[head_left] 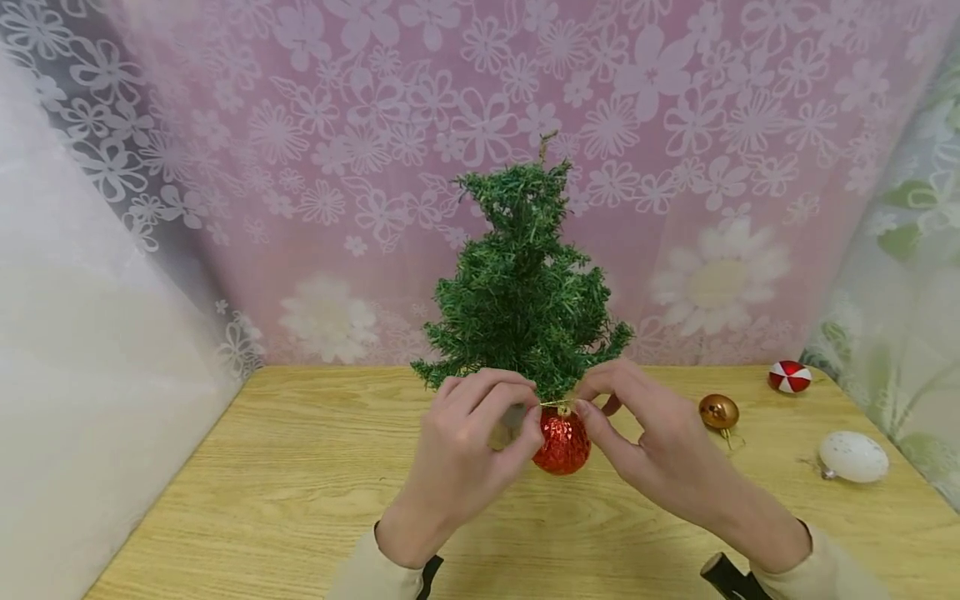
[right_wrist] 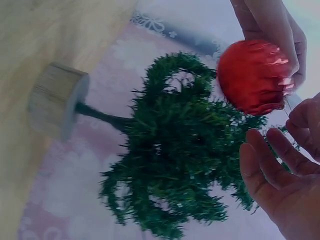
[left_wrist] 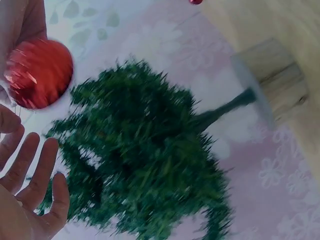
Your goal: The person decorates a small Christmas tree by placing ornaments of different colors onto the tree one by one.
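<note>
Left hand (head_left: 472, 437) and right hand (head_left: 660, 442) both pinch the gold string (head_left: 553, 403), other fingers loose; red ball (head_left: 562, 447) lower centre of frame. I'd tension gently, ball steady

My left hand (head_left: 468, 446) and right hand (head_left: 663, 442) are bare; my left sleeve (head_left: 375, 575) is plain pale cream, with a thin dark line along the cuff opening; my right sleeve (head_left: 821, 567) matches it, cream with the same dark edge; a small black piece (head_left: 430, 575) juts out beside the left cuff, partly out of view; beside the right cuff sits a stubby black fitting (head_left: 731, 577) with a blunt, brownish end.
</note>
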The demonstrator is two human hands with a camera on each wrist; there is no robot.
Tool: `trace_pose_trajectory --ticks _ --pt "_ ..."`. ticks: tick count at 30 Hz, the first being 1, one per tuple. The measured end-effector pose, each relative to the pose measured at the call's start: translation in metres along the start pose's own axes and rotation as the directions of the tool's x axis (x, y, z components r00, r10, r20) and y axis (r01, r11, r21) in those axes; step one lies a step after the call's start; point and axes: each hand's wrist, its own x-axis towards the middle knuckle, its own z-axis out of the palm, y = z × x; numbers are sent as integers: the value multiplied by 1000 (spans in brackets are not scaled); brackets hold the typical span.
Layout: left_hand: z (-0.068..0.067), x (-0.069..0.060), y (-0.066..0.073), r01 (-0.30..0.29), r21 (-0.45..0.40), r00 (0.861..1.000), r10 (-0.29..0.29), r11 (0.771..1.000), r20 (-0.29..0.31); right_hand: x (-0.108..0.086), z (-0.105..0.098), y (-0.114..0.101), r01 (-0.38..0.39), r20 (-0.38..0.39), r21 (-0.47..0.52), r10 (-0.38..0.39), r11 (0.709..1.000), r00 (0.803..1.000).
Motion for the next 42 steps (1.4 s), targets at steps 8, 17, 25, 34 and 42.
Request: trace_pose_trajectory --ticks 8,17,25,34,42 --pt "-23 24 -12 20 -29 1000 -21 999 -17 32 0 -5 64 -3 2 -64 998 998" --pt "-39 39 -28 7 -18 999 -8 1000 -32 61 3 -8 113 -2 -27 -113 993 994" --pt "-42 54 -39 52 -32 996 -54 998 -74 85 8 -6 112 -57 -79 -117 991 992" --pt "-40 70 -48 117 -81 988 -125 990 -96 103 11 -2 -17 -76 -71 11 997 997" --pt "-34 79 -59 169 -105 978 -180 980 -108 113 14 -1 -113 -63 -59 109 992 992"
